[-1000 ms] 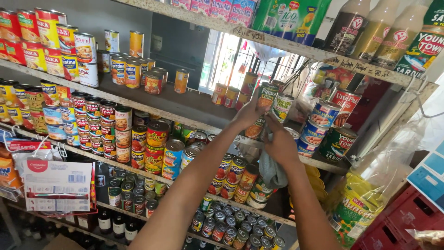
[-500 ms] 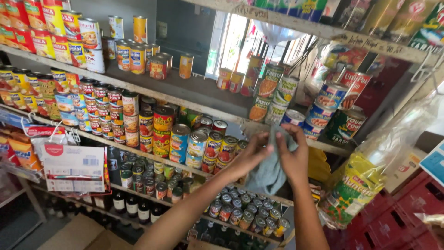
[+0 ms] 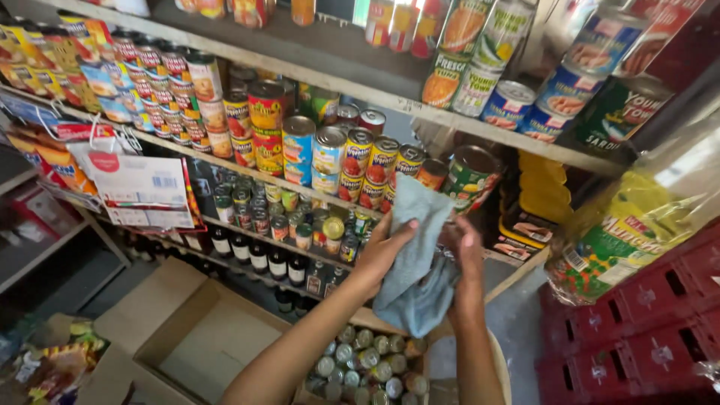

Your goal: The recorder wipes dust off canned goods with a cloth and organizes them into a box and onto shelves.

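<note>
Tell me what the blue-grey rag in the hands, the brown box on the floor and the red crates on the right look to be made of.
Blue-grey rag, held between left hand and right hand: soft woven cloth, matte; it folds and drapes.
Brown box: plain cardboard, dull, with open creased flaps.
Red crates: probably moulded plastic, slightly glossy, with regular slots.

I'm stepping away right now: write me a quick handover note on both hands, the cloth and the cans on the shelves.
Left hand: gripping the left side of the blue-grey cloth, thumb across its front.
Right hand: holding the cloth's right edge; the cloth hangs between both hands, in front of the middle shelf.
Things: the cloth's top corner is near the green-labelled can and the row of yellow-and-red cans; whether it touches them cannot be told. An open cardboard box and a tray of small cans sit below.
Done: cloth in hand, no can held.
Left: which cans have been wiped cannot be told.
</note>
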